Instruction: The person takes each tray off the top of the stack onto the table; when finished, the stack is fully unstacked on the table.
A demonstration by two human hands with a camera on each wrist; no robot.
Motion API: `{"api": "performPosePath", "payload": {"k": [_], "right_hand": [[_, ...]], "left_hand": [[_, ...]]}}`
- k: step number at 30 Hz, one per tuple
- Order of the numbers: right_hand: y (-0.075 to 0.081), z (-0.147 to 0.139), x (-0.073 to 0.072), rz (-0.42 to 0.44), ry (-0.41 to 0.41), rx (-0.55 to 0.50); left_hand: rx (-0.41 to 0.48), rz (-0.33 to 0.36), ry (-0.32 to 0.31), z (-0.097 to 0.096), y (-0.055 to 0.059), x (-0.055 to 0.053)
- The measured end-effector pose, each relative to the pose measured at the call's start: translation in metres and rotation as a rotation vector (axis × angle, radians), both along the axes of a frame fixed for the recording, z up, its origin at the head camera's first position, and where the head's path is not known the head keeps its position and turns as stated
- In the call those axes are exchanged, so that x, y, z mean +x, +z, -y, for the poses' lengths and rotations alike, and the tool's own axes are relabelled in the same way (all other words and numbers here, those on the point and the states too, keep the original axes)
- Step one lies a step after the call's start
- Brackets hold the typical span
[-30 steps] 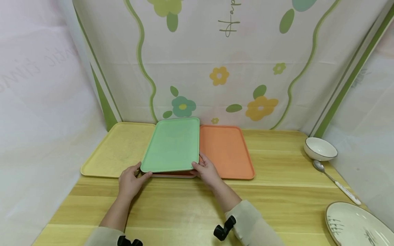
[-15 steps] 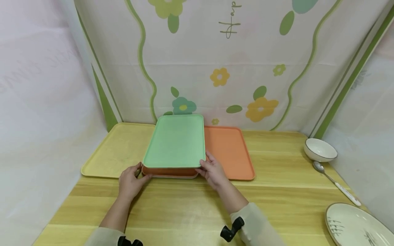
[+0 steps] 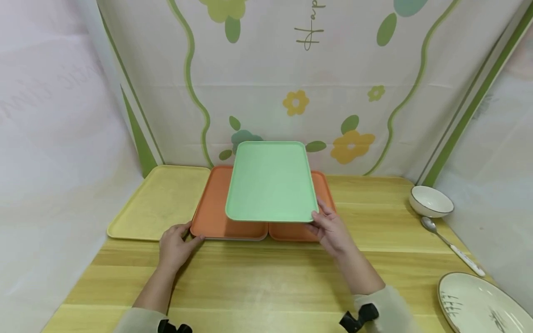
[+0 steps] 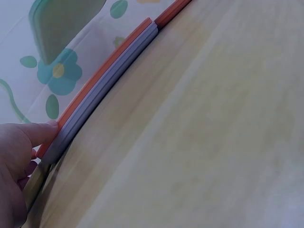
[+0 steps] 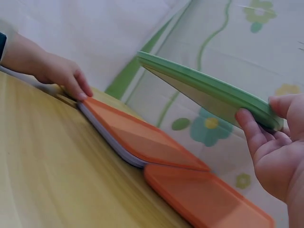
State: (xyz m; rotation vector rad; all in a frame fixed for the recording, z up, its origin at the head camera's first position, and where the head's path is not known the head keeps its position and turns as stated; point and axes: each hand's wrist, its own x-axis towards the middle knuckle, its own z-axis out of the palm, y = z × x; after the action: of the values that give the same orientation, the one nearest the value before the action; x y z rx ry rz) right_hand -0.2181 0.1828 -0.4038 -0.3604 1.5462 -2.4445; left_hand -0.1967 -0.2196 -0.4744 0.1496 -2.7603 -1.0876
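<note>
My right hand (image 3: pixel 338 240) holds a light green tray (image 3: pixel 272 180) in the air by its near right corner, thumb on top and fingers below. In the right wrist view its thick edge shows layered lines; I cannot tell whether it is one tray or more. Beneath it lies an orange tray (image 3: pixel 212 206), partly covered from the head view. Pale purple-grey tray edges (image 4: pixel 107 78) show under that orange tray in the left wrist view. At the stack's near left corner my left hand (image 3: pixel 175 249) pinches the orange tray, thumb on its rim and fingers around the side.
A second orange tray (image 3: pixel 291 233) lies flat against the stack's right side, and a yellow tray (image 3: pixel 162 203) on its left. Farther right on the wooden table (image 3: pixel 250 286) are a white bowl (image 3: pixel 433 202), a spoon (image 3: pixel 454 247) and a patterned plate (image 3: pixel 479 300).
My right hand has lifted the green tray off the stack and carried it up and to the right, uncovering the orange tray below. The left hand has stayed at the corner.
</note>
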Motion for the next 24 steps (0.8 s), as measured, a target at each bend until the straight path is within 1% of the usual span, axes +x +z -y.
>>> {"api": "performPosePath", "payload": {"k": [3,5,7,15,20,24], "right_hand": [[0.005,-0.026,0.004,-0.082,0.059,-0.048],[0.007,-0.042,0.006,-0.120,0.091,-0.079],[0.010,-0.057,0.009,-0.142,0.105,-0.106],[0.020,-0.110,0.018,-0.185,0.099,-0.139],[0.025,-0.143,0.021,-0.206,0.129,-0.163],[0.025,-0.171,0.021,-0.195,0.169,-0.192]], "left_hand": [[0.000,0.012,-0.003,-0.001,0.002,0.001],[-0.005,0.012,-0.003,-0.001,0.003,0.000],[-0.011,0.009,-0.004,-0.002,0.004,0.000],[-0.018,0.021,-0.007,-0.002,0.002,-0.001],[-0.016,0.038,-0.006,-0.001,0.003,-0.001],[-0.011,0.045,-0.003,0.000,0.004,-0.001]]}}
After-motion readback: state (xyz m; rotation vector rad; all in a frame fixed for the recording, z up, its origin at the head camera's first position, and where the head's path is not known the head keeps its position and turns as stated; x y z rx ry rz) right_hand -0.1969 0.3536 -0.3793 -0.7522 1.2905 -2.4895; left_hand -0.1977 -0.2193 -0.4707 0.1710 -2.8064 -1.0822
